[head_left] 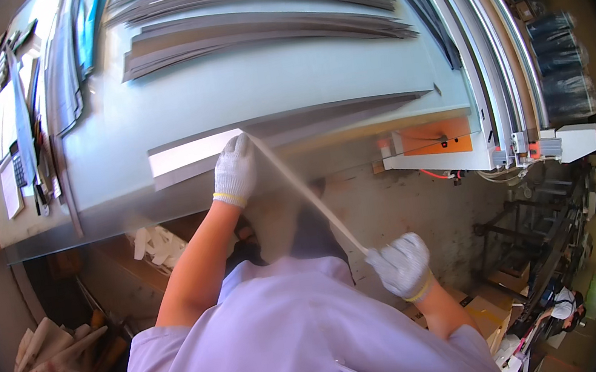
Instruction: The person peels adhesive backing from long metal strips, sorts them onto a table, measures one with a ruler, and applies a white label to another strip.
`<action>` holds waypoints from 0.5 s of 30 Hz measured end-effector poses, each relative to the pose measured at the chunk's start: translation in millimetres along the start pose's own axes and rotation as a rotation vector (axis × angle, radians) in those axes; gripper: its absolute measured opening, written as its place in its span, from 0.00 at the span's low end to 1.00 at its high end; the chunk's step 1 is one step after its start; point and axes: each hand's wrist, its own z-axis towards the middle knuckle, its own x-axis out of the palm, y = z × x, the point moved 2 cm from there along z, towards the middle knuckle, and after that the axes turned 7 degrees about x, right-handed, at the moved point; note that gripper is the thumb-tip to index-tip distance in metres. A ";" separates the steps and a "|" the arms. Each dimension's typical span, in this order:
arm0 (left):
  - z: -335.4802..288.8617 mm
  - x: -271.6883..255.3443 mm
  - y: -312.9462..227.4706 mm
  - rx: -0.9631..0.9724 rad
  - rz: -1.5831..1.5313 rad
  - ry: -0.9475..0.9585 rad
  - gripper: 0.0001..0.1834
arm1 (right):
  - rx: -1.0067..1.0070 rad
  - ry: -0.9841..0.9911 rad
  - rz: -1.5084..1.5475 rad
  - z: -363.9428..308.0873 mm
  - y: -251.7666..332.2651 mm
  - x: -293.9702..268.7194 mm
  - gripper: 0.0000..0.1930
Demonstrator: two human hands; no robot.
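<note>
A long dark grey strip lies along the near edge of the pale table, with a bright white band on its left part. My left hand, in a white knitted glove, rests on it where the white band ends, its fingers lying forward on the surface. From beside those fingertips a narrow pale ribbon stretches taut toward me and down to the right. My right hand, also gloved, is closed in a fist around the ribbon's lower end, off the table edge. What lies under my left fingers is hidden.
Stacks of dark strips lie farther back on the table. Papers and a calculator are at the left. A machine with metal rails and an orange panel borders the right. Another person appears far at lower right.
</note>
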 end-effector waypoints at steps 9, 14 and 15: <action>-23.1 -29.5 27.5 -0.007 -0.053 0.015 0.18 | 0.537 -0.079 -0.039 -16.5 -22.3 49.5 0.13; -28.4 -20.2 26.4 -0.001 -0.090 -0.065 0.12 | 0.503 -0.241 0.071 113.8 -34.1 118.3 0.17; -32.4 -14.0 29.7 0.003 -0.097 -0.094 0.12 | 0.459 -0.224 0.090 142.4 -27.2 141.1 0.20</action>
